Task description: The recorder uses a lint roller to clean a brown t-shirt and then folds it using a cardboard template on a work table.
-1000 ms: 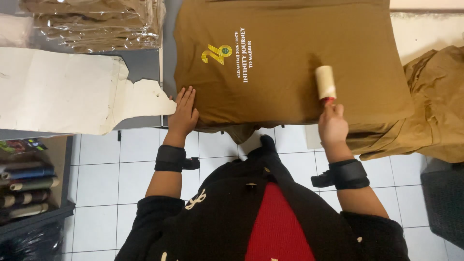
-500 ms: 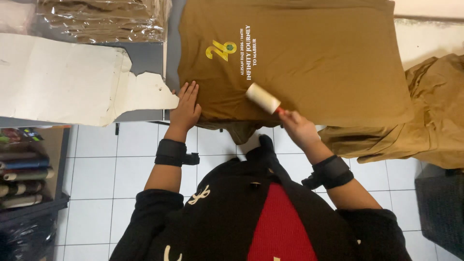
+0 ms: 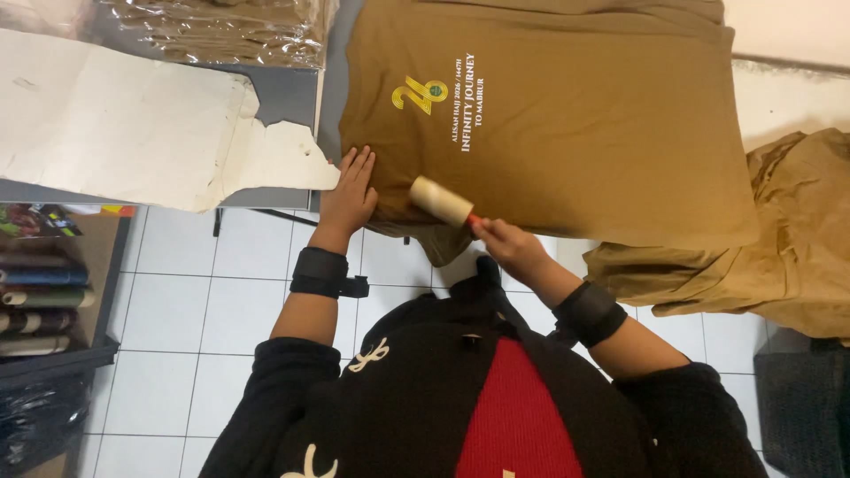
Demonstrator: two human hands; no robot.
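A brown T-shirt [image 3: 567, 133] with a yellow and white print lies flat on the table. My left hand [image 3: 350, 190] presses flat on its near left corner, fingers spread. My right hand [image 3: 509, 243] grips the red handle of a lint roller [image 3: 440, 201], whose pale roll lies on the shirt's near edge, close to my left hand. Both wrists carry black bands.
A torn sheet of white paper [image 3: 133, 124] covers the table to the left. Bagged brown shirts [image 3: 221, 31] lie at the far left. A heap of crumpled brown shirts [image 3: 797, 239] sits at the right. Rolls of fabric [image 3: 40, 292] stand on a shelf below, over a white tiled floor.
My right hand has swept the lint roller leftward across the shirt's near edge, from the right side to next to my left hand. My left hand stayed in place.
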